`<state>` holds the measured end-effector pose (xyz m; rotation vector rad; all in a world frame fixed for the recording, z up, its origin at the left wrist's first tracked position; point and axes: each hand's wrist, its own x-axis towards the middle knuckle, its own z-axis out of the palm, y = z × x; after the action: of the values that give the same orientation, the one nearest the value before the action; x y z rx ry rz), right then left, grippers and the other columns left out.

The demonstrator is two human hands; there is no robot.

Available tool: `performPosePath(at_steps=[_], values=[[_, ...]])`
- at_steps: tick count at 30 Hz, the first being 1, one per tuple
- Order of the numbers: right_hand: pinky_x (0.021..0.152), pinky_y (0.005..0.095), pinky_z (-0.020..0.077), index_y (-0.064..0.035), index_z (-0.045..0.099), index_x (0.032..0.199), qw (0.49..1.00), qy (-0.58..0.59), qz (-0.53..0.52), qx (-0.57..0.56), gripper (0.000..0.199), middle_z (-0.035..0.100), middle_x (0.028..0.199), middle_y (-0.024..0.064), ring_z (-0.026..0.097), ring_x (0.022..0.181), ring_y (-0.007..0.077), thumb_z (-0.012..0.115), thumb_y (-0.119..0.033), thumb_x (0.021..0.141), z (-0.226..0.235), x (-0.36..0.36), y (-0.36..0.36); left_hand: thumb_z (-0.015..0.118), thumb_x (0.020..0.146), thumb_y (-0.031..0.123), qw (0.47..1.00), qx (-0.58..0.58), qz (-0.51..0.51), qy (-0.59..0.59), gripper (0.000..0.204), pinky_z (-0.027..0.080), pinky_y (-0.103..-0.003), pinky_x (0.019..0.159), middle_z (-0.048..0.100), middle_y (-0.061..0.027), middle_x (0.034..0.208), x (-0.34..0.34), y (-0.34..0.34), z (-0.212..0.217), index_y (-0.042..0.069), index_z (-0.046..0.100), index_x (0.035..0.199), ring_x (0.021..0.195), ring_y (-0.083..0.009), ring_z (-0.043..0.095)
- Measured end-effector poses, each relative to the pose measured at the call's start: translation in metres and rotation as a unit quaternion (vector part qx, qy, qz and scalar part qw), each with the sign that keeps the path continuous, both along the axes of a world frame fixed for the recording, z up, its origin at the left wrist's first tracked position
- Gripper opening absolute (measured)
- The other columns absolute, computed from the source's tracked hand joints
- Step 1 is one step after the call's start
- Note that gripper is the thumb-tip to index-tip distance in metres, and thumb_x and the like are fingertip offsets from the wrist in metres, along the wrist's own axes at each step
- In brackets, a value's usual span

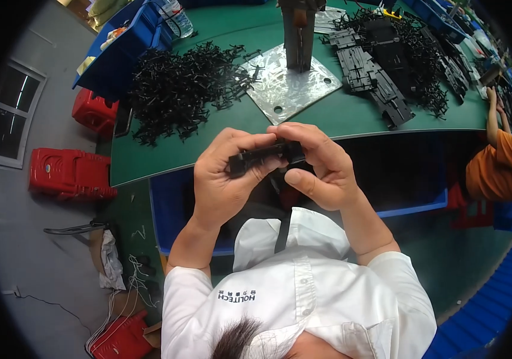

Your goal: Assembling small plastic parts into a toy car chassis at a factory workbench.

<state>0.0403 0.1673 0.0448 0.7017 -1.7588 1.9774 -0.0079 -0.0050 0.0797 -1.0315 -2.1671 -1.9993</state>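
Between my two hands, just in front of the table edge, is a small black plastic part [262,157], roughly bar-shaped with a thicker block at its right end. My left hand [223,170] is closed round its left side, fingers over the top and thumb beneath. The fingers of my right hand [326,164] press on its right end from above, with the thumb bent below. What lies under the part is partly hidden by my fingers. Beyond my hands, a pile of small black clips [178,90] lies on the green table [208,128].
A metal plate with an upright post [296,90] stands mid-table. Long black moulded panels [372,78] lie to its right among more black pieces. Blue bins [121,57] stand back left, red stools [70,173] beside the table. A co-worker in orange [498,170] sits at the right.
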Motion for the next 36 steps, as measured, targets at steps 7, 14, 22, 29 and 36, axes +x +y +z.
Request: performPosePath(at_steps=[7,14,22,29,36], values=[[0.063,0.0193,0.0521,0.0022,0.054,0.118,0.981,-0.145,0.093,-0.088,0.036,0.055,0.110,0.0093,0.058,0.089,0.0102,0.065,-0.007,0.084,-0.008,0.001,0.010,0.074,0.076,0.005,0.964,0.026,-0.039,-0.263,0.027,0.049,-0.020,0.070,0.065,-0.0033,0.089,0.004,0.001,-0.011,0.000,0.066,0.101,0.078,-0.0085,0.060],[0.052,0.0190,0.0522,0.0047,0.055,0.113,0.948,-0.250,0.101,-0.167,0.037,0.062,0.098,0.0105,0.060,0.072,0.0090,0.068,-0.012,0.083,-0.027,0.003,0.007,0.074,0.077,0.008,0.938,0.048,-0.035,-0.342,0.028,0.051,-0.022,0.069,0.067,-0.0062,0.089,0.006,0.001,-0.026,-0.002,0.064,0.101,0.076,-0.0100,0.062],[0.046,0.0177,0.0483,0.0048,0.057,0.109,0.900,-0.373,0.116,-0.193,0.040,0.064,0.089,0.0085,0.060,0.063,0.0092,0.071,-0.019,0.081,-0.042,0.007,0.010,0.075,0.076,0.010,0.918,0.017,-0.042,-0.394,0.030,0.051,-0.022,0.066,0.067,-0.0056,0.084,0.010,-0.001,-0.041,-0.003,0.063,0.101,0.073,-0.0098,0.062],[0.046,0.0167,0.0470,0.0045,0.056,0.111,0.837,-0.447,0.138,-0.284,0.039,0.064,0.088,0.0075,0.057,0.060,0.0060,0.071,-0.016,0.081,-0.061,0.008,0.008,0.078,0.073,0.009,0.914,-0.006,0.009,-0.405,0.038,0.052,-0.023,0.067,0.065,-0.0073,0.087,0.014,0.000,-0.064,-0.003,0.057,0.103,0.076,-0.0106,0.062],[0.049,0.0166,0.0453,0.0050,0.057,0.111,0.821,-0.458,0.144,-0.309,0.036,0.063,0.087,0.0079,0.054,0.056,0.0061,0.068,-0.015,0.084,-0.071,0.005,0.012,0.082,0.067,0.007,0.909,0.061,0.032,-0.412,0.044,0.054,-0.024,0.070,0.064,-0.0094,0.089,0.018,-0.002,-0.075,-0.003,0.054,0.100,0.079,-0.0117,0.062]])
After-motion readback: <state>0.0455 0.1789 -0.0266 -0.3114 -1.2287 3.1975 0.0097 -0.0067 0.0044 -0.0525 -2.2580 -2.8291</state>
